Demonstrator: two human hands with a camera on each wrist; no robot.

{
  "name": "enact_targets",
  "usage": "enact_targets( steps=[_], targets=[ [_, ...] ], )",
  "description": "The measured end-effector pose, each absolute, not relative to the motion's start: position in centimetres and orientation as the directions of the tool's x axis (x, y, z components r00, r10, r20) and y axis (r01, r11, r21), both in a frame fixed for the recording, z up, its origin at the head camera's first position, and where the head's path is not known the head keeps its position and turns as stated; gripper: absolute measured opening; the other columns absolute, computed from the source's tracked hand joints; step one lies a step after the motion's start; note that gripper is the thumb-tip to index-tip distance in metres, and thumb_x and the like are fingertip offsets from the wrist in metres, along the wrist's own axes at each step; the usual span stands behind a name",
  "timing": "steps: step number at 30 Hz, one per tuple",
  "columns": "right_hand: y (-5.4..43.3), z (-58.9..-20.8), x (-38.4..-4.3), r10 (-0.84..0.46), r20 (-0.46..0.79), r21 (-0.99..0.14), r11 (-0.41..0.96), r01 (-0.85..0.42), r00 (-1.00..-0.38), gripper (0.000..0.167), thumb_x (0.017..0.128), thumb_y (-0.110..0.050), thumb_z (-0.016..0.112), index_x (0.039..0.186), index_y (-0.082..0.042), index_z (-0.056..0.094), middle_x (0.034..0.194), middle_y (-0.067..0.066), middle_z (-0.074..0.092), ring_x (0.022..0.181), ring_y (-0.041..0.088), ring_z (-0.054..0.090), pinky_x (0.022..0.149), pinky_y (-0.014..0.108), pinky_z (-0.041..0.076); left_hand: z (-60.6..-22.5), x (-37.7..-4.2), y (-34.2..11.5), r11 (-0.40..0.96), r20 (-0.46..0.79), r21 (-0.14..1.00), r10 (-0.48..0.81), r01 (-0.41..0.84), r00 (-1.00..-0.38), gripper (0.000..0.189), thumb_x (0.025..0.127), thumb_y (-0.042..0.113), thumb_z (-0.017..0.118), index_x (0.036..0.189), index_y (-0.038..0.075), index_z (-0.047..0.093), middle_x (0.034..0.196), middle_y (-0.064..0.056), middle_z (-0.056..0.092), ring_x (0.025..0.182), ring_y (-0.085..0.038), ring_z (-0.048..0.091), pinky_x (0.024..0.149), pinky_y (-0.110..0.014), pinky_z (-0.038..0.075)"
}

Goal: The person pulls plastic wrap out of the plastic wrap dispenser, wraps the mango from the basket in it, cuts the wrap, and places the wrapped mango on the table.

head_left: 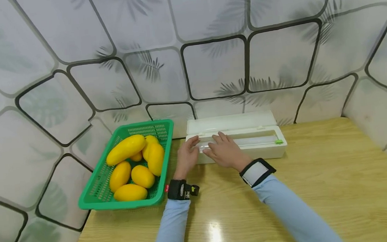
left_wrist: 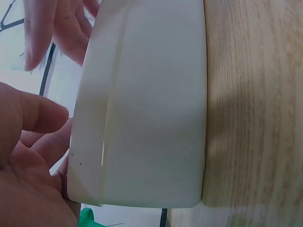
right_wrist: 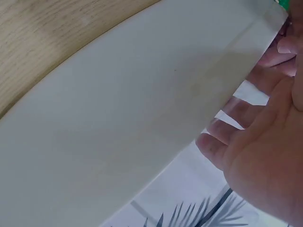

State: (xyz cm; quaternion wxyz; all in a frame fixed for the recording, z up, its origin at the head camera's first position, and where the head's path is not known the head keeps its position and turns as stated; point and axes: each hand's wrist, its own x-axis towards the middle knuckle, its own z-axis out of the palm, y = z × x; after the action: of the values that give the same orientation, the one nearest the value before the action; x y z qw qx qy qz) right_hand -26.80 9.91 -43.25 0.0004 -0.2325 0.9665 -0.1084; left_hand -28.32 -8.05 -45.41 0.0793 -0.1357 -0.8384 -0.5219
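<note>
We're at a wooden desk (head_left: 319, 187), patterned wall (head_left: 216, 67) rising behind it. Along the back edge sits the white box (head_left: 249, 153), lid (head_left: 230, 122) up; here's the left hand (head_left: 187, 157) at its left end, thumb and forefinger apart, and the right hand (head_left: 227, 152) over the front rim, fingers spread. The green basket (head_left: 125, 204) of yellow fruit (head_left: 126, 150) crowds the left edge; rightward, we see wood running to the right edge.

Leftward the green basket (head_left: 125, 204) bars me; ahead, the raised lid (head_left: 230, 122). I could pass rightward over the table (head_left: 335, 171)
</note>
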Motion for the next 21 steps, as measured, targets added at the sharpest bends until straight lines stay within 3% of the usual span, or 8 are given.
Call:
enact_targets(
  steps=[4, 7, 10, 12, 17, 21],
  targets=[
    [11.2, -43.2, -26.4, -0.418, 0.032, -0.197, 0.888, -0.416, -0.908, 0.064, 0.107, -0.046, 0.032, 0.139, 0.007, 0.050, 0.150, 0.025, 0.041, 0.145, 0.045, 0.025, 0.117, 0.056, 0.022, -45.3, -28.3, -7.8, 0.418, 0.279, 0.855, 0.131, 0.309, -0.951, 0.038, 0.096, -0.003, 0.051, 0.133, -0.002, 0.059, 0.125, -0.019, 0.066, 0.121, -0.035, 0.059, 0.076, -0.033, 0.049],
    [12.6, -43.3, -26.0, -0.408, 0.045, -0.220, 0.886, -0.408, -0.912, 0.064, 0.108, -0.045, 0.032, 0.141, 0.007, 0.049, 0.149, 0.024, 0.042, 0.144, 0.045, 0.027, 0.117, 0.056, 0.022, -45.4, -28.3, -7.9, 0.436, 0.292, 0.844, 0.113, 0.312, -0.950, 0.036, 0.097, -0.002, 0.050, 0.132, -0.002, 0.060, 0.123, -0.018, 0.068, 0.093, -0.030, 0.066, 0.061, -0.024, 0.040],
    [14.2, -43.4, -25.6, -0.405, 0.071, -0.243, 0.879, -0.410, -0.912, 0.061, 0.108, -0.044, 0.033, 0.141, 0.005, 0.051, 0.149, 0.023, 0.044, 0.143, 0.045, 0.029, 0.117, 0.057, 0.022, -45.4, -28.4, -8.1, 0.435, 0.294, 0.844, 0.116, 0.314, -0.949, 0.035, 0.099, -0.001, 0.049, 0.132, 0.000, 0.060, 0.123, -0.016, 0.068, 0.055, -0.019, 0.049, 0.050, -0.022, 0.032],
    [15.2, -43.4, -25.3, -0.398, 0.078, -0.266, 0.875, -0.404, -0.914, 0.060, 0.108, -0.043, 0.033, 0.140, 0.005, 0.052, 0.148, 0.023, 0.045, 0.143, 0.045, 0.030, 0.116, 0.058, 0.023, -45.5, -28.4, -8.1, 0.428, 0.294, 0.846, 0.125, 0.319, -0.948, 0.035, 0.100, 0.000, 0.049, 0.133, 0.000, 0.060, 0.124, -0.017, 0.068, 0.044, -0.013, 0.032, 0.047, -0.022, 0.029],
    [18.0, -43.5, -25.0, -0.364, 0.101, -0.286, 0.881, -0.377, -0.926, 0.056, 0.109, -0.039, 0.032, 0.134, 0.003, 0.058, 0.145, 0.023, 0.049, 0.140, 0.045, 0.035, 0.113, 0.061, 0.027, -45.7, -28.5, -8.2, 0.421, 0.303, 0.846, 0.122, 0.326, -0.945, 0.034, 0.099, 0.000, 0.049, 0.132, 0.000, 0.061, 0.122, -0.017, 0.068, 0.043, -0.004, 0.027, 0.046, -0.021, 0.027],
    [20.2, -43.7, -25.0, -0.326, 0.151, -0.274, 0.893, -0.356, -0.933, 0.051, 0.109, -0.035, 0.036, 0.130, 0.003, 0.062, 0.139, 0.022, 0.055, 0.134, 0.044, 0.043, 0.109, 0.059, 0.034, -45.7, -28.4, -8.0, 0.427, 0.315, 0.841, 0.111, 0.331, -0.943, 0.034, 0.099, 0.000, 0.050, 0.130, 0.000, 0.062, 0.120, -0.017, 0.069, 0.054, -0.011, 0.041, 0.048, -0.021, 0.027]
  ],
)
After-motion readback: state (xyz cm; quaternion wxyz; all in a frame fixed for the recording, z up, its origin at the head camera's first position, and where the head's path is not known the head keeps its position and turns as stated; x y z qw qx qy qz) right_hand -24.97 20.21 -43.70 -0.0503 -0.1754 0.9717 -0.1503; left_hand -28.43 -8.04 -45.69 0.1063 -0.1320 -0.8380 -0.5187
